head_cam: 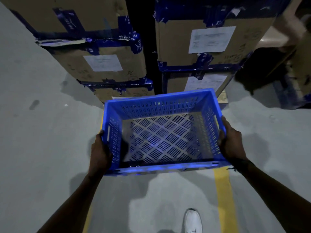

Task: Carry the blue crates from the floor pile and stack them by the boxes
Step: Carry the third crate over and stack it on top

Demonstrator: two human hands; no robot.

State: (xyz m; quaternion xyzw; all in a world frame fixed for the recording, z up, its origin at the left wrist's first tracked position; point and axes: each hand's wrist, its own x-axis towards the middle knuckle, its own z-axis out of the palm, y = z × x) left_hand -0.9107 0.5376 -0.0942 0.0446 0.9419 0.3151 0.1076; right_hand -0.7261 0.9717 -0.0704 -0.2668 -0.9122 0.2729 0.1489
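Note:
I hold one empty blue crate (156,102) with slotted walls and a lattice floor, upright, above the grey floor. My left hand (99,152) grips its left wall near the handle slot. My right hand (231,142) grips its right wall. Just beyond the crate's far rim stand two stacks of taped cardboard boxes, the left stack (101,64) and the right stack (198,44), both with paper labels. No floor pile of crates is in view.
A dark gap (148,47) separates the two box stacks. Yellow floor lines (223,195) run under and beside the crate. My white shoe (192,221) is at the bottom. Dark objects and more cardboard (301,64) crowd the right edge.

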